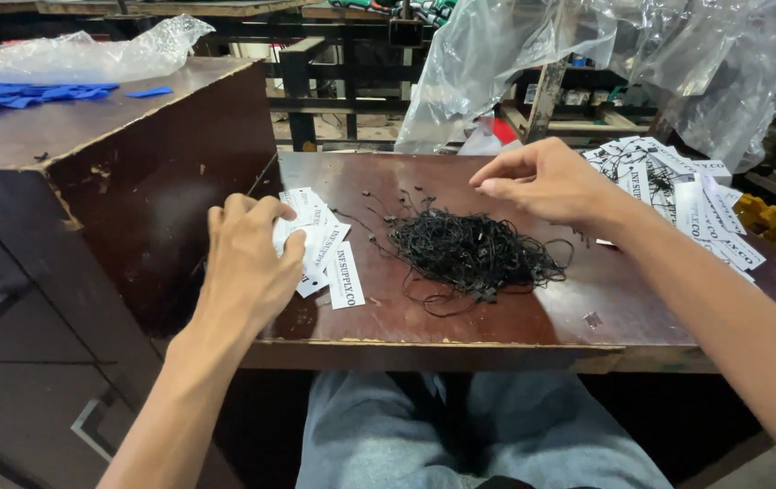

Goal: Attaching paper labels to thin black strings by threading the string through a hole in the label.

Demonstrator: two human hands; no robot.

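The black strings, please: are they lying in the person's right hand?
No, the black strings lie heaped on the brown table, with the right hand hovering just above them.

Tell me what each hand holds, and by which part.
Left hand rests its fingers on the small white paper tags; grip unclear. Right hand hovers above the tangled black strings, fingertips pinched, apparently empty.

Wooden table (515,317): tags (324,249), strings (469,249)
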